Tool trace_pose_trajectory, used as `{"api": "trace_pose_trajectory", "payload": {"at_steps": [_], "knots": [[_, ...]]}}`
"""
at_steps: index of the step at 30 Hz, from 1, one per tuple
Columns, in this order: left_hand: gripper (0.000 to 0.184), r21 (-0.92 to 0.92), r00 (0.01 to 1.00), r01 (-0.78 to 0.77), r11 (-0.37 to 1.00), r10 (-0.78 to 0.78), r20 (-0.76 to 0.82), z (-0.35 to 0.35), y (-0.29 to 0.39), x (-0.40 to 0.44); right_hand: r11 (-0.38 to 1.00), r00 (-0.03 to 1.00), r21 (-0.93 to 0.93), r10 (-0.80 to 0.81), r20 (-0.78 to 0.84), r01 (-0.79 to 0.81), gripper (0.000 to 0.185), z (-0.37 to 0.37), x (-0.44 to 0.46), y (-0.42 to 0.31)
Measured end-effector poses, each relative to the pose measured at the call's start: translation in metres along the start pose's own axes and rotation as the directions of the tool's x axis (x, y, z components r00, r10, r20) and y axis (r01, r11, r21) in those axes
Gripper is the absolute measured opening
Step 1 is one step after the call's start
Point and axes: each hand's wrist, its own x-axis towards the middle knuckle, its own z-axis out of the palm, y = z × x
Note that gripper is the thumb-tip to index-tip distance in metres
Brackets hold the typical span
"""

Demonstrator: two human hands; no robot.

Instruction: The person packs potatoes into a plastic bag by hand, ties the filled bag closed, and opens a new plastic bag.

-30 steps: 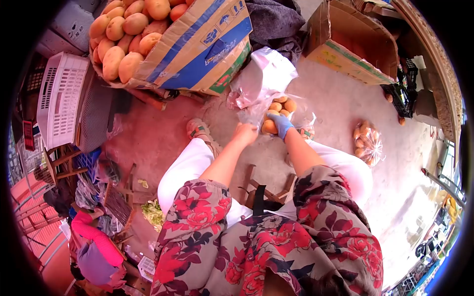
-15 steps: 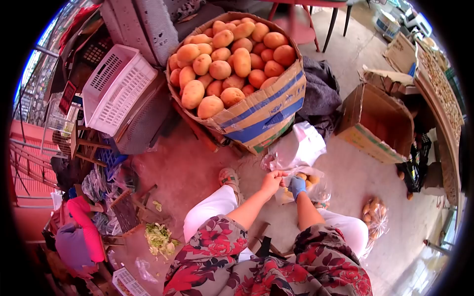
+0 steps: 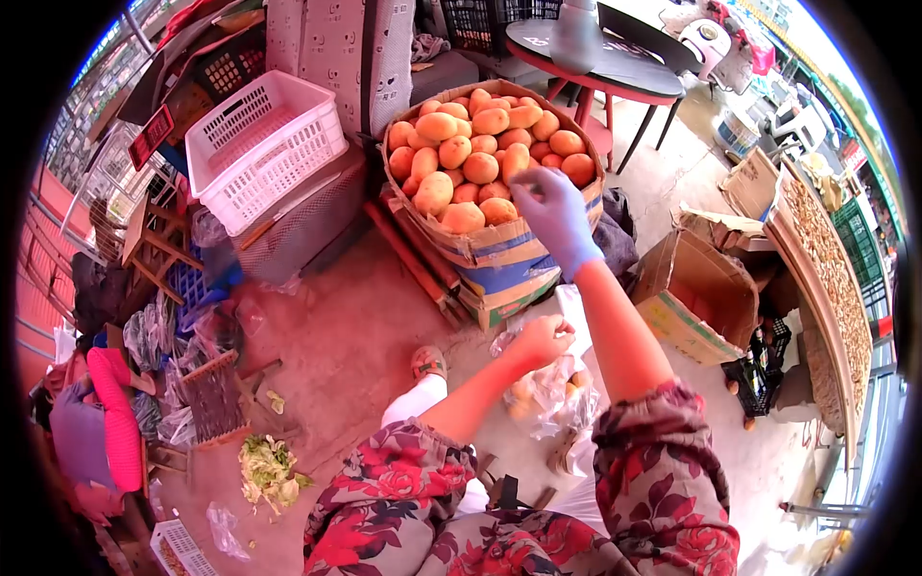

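Observation:
A large cardboard box (image 3: pixel 519 257) heaped with potatoes (image 3: pixel 482 168) stands in front of me. Over its near right rim reaches my right hand (image 3: pixel 555 213) in a blue glove. Its fingers are curved and apart beside the nearest potatoes, with nothing seen between them. My bare left hand (image 3: pixel 543 341) is lower, closed at the top of a clear plastic bag (image 3: pixel 555 408) with some potatoes inside. White plastic (image 3: pixel 573 312) lies behind that bag, partly covered by my right forearm.
A white crate (image 3: pixel 274 178) rests left of the potato box. At right are an open empty carton (image 3: pixel 696 298) and a long tray of small brown pieces (image 3: pixel 821 278). Leaf scraps (image 3: pixel 272 472) lie on the floor at left. A round table (image 3: pixel 615 58) stands behind.
My right hand has moved from the plastic bag up and forward to the potato box. My left hand stays at the bag. The view has tilted upward.

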Motion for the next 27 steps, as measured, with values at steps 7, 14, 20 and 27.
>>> {"api": "trace_pose_trajectory", "payload": {"at_steps": [7,14,20,27], "knots": [[0.025,0.398,0.945,-0.002,0.917,0.132,-0.299,-0.08,0.008,0.0,0.742,0.883,-0.586,0.46,0.092,-0.325,0.081,0.089,0.061,0.05],[0.023,0.623,0.928,-0.006,0.782,0.237,-0.288,-0.084,0.0,-0.003,0.611,0.816,-0.667,0.579,0.01,-0.426,0.084,0.114,0.077,0.06],[0.025,0.705,0.906,-0.059,0.707,0.334,-0.26,-0.073,0.004,-0.018,0.813,0.878,-0.385,0.478,0.013,-0.436,0.076,0.097,0.078,0.082],[0.019,0.229,0.715,-0.34,0.912,0.409,-0.567,-0.048,0.006,0.012,0.241,0.864,0.844,0.297,0.406,-0.479,0.056,-0.024,-0.014,0.007]]}}
